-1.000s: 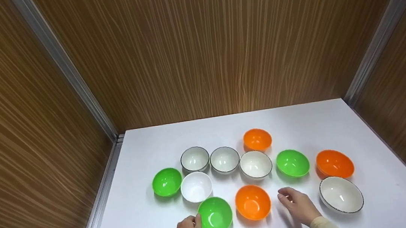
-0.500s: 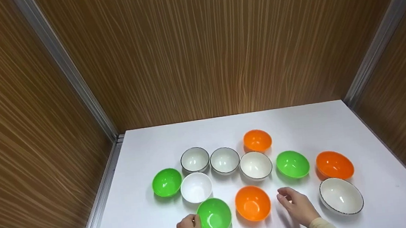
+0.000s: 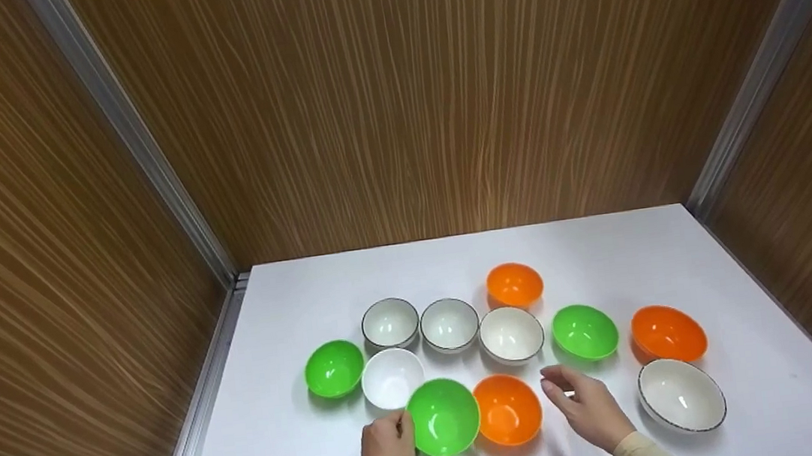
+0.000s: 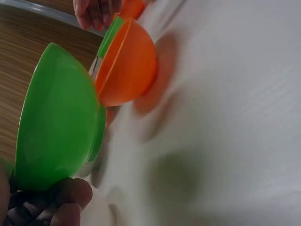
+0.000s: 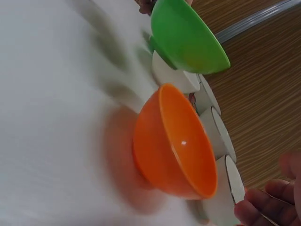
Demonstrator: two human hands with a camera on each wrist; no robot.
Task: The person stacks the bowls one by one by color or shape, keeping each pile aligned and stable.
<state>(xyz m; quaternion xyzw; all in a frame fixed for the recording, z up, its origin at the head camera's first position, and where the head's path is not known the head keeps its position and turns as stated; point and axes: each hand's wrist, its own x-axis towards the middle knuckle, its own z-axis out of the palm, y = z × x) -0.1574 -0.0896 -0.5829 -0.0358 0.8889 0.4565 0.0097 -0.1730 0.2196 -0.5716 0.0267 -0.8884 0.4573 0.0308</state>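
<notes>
My left hand pinches the left rim of a green bowl, which hangs above the table; its shadow falls on the white top in the left wrist view. Right beside it an orange bowl stands upright on the table, its left rim partly behind the green one in the head view. My right hand hovers just right of the orange bowl, fingers loosely bent, thumb apart from them, holding nothing. In the right wrist view the orange bowl and the raised green bowl are apart from this hand's fingertips.
Behind are a plain white bowl, several dark-rimmed white bowls, a small orange bowl and green bowls at left and right. Another orange bowl and a large white bowl stand right. Wood-grain walls enclose the table.
The left hand has lifted the green bowl off the table and moved it right, toward the orange bowl. The right hand has shifted slightly left and up, its fingers a little wider apart.
</notes>
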